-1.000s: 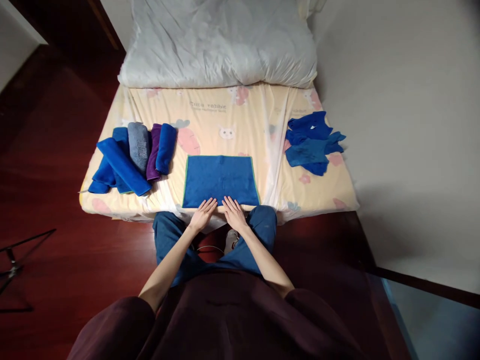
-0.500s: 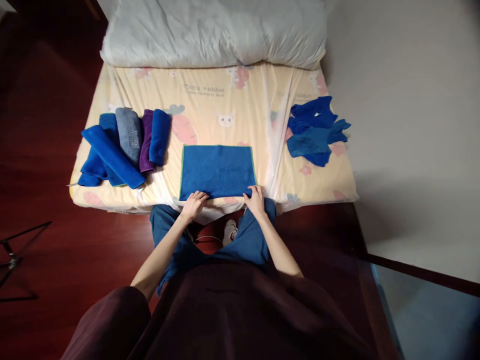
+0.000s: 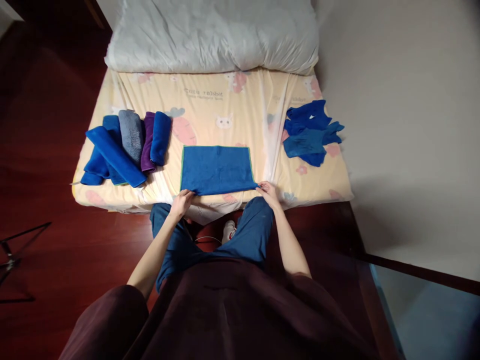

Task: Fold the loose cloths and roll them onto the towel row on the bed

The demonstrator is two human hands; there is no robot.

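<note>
A blue towel (image 3: 216, 169) with a green edge lies flat on the yellow printed bedsheet (image 3: 232, 107), close to the near edge of the bed. My left hand (image 3: 181, 202) pinches its near left corner. My right hand (image 3: 267, 190) pinches its near right corner. Both corners are lifted slightly off the sheet.
Several rolled towels (image 3: 125, 145), blue, grey and purple, lie at the left of the bed. A heap of loose blue cloths (image 3: 309, 132) lies at the right. A white quilt (image 3: 213, 32) fills the far end. A wall stands to the right, dark wooden floor to the left.
My hands slid apart from the middle of the towel's near edge out to its two near corners and closed on them. The camera shifted a little.
</note>
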